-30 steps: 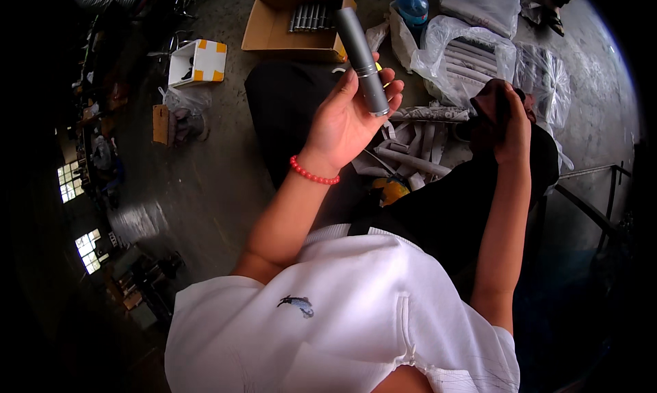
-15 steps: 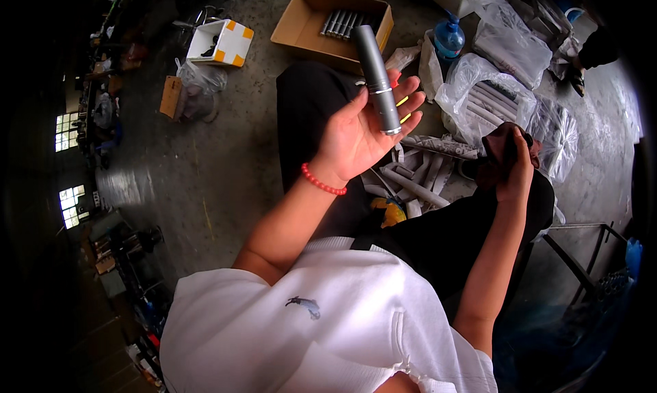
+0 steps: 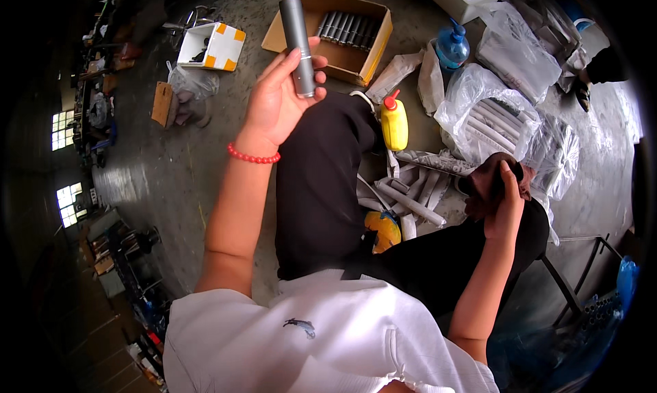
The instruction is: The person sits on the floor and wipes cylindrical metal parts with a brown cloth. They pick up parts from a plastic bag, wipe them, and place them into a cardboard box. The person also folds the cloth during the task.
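Grey metal makes up the cylindrical tube that the left hand grips, fingers and thumb wrapped round its lower end, so the tube stands nearly upright at about eleven o'clock in the view, above the seated person's left knee. A red bead bracelet circles that wrist. The right hand, at about three o'clock, is closed over a dark rag resting on the right knee; what lies under the cloth I cannot tell.

Holding the tube low looks sensible, since most of its surface stays exposed for a look-over; a firmer pinch near its middle would probably steady it better if it is to be turned.

At twelve o'clock an open cardboard box holds a row of similar grey tubes lying side by side. Clear plastic bags at two o'clock hold more pale tubes. A small white box with orange corners at eleven o'clock holds something dark, too small to identify. A yellow squeeze bottle with a red nozzle stands just beside the left knee.
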A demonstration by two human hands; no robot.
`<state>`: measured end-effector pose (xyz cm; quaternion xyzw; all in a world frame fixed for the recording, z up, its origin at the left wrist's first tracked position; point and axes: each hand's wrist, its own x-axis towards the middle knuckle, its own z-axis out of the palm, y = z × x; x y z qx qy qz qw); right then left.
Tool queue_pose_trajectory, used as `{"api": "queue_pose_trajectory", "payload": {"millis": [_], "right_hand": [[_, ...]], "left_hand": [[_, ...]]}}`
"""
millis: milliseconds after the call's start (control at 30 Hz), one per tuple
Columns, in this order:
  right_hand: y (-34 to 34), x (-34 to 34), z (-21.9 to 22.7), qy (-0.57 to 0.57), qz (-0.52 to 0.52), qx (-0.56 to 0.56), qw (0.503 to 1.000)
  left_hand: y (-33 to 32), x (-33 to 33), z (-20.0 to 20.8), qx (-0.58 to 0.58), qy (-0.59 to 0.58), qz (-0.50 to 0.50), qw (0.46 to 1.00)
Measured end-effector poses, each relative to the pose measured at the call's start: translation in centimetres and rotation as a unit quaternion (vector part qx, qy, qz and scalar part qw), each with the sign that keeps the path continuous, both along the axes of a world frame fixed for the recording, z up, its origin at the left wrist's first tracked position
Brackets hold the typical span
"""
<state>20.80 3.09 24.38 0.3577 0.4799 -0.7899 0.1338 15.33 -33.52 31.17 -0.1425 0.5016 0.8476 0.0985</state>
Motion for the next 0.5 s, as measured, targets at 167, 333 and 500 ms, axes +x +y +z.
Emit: {"api": "queue_pose_trajectory", "payload": {"millis": [167,333,500], "right_hand": [[-1.0,-0.9,-0.5,0.003,0.016,0.037,0.999],[0.0,-1.4,-1.8,-0.056,-0.017,0.104,0.993],[-0.3,-2.9,-2.6,-0.098,-0.025,0.182,0.978]], "left_hand": [[-5.5,-7.7,-7.6,-0.198,-0.115,-0.004,0.973],[-8.3,-15.5,-22.1,-0.245,-0.239,0.024,0.939],[-7.4,-23.2,-34.9,-0.367,-0.282,0.055,0.885]]}}
